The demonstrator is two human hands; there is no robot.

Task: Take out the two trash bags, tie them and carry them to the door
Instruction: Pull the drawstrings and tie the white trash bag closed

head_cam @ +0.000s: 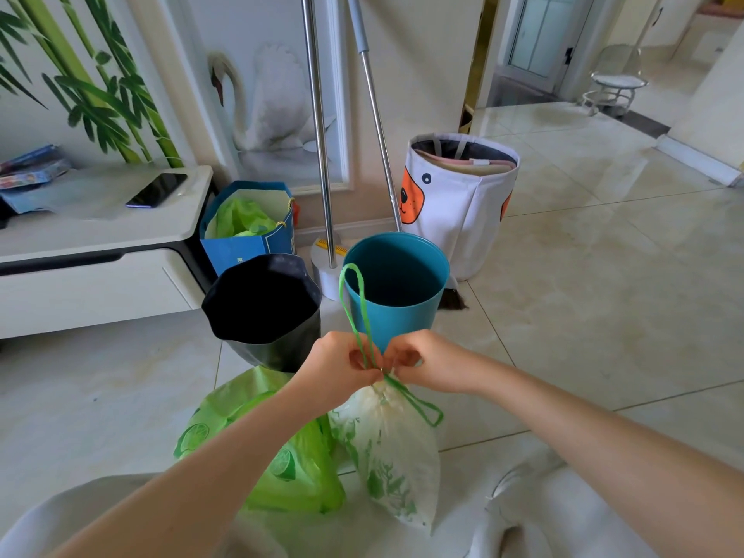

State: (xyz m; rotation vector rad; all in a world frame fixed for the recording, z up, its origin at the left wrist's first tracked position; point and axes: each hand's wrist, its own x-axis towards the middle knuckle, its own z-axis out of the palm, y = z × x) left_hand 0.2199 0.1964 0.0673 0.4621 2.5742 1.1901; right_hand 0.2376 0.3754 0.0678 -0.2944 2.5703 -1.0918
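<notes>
A white trash bag with green leaf print stands on the floor in front of me, its neck gathered. Its green drawstring loops upward over the teal bin, and a second loop hangs down to the right. My left hand and my right hand both pinch the drawstring at the bag's neck, fingers nearly touching. A bright green trash bag with lime print lies on the floor under my left forearm. The teal bin stands empty behind my hands. The black bin sits to its left.
A blue paper bag holding green plastic stands by the wall. Two mop poles lean there. A white fabric basket with an orange animal face is behind the teal bin. A low white cabinet with a phone is at left. Tiled floor stretches right toward a doorway.
</notes>
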